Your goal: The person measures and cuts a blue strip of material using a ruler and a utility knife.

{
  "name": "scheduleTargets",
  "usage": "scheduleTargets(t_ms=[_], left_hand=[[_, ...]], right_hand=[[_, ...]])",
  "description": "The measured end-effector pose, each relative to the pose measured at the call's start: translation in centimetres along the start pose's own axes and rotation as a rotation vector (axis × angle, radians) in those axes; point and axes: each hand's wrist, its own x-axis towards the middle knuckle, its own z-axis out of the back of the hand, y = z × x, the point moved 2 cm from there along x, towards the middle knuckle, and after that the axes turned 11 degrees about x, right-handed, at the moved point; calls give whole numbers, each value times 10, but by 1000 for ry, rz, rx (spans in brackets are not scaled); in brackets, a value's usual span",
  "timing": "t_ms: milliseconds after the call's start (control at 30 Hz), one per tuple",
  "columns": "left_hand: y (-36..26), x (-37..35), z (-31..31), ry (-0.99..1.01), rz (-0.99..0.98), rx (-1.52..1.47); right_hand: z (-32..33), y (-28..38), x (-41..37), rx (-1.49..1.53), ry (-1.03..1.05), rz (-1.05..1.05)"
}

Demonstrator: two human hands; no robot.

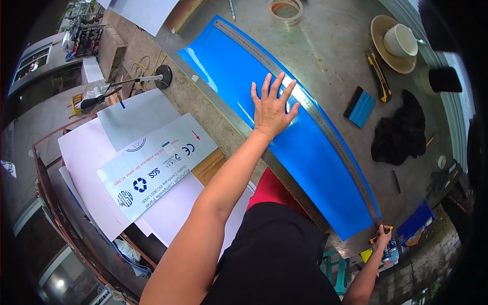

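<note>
A glossy blue sheet (pixel 305 157) lies on the grey metal table, with a long steel ruler (pixel 333 137) along its far edge. My left hand (pixel 273 108) rests on the sheet with fingers spread, its fingertips at the ruler's near edge. At the ruler's right end, by the sheet's corner, my right hand (pixel 382 237) is closed around a yellow and black cutter (pixel 388 230). The cutter's blade is too small to make out.
Beyond the sheet lie a tape roll (pixel 286 10), another yellow cutter (pixel 378 76), a blue squeegee (pixel 360 107), a black cloth (pixel 399 129) and a cup (pixel 400 40) on a saucer. Printed panels (pixel 157 162) are stacked left of the table.
</note>
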Motion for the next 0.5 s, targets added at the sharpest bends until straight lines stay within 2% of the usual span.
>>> scheduleTargets(t_ms=[500], left_hand=[[4,0,-4,26,17,-78]], right_hand=[[-7,19,-13,1,-69,-79]])
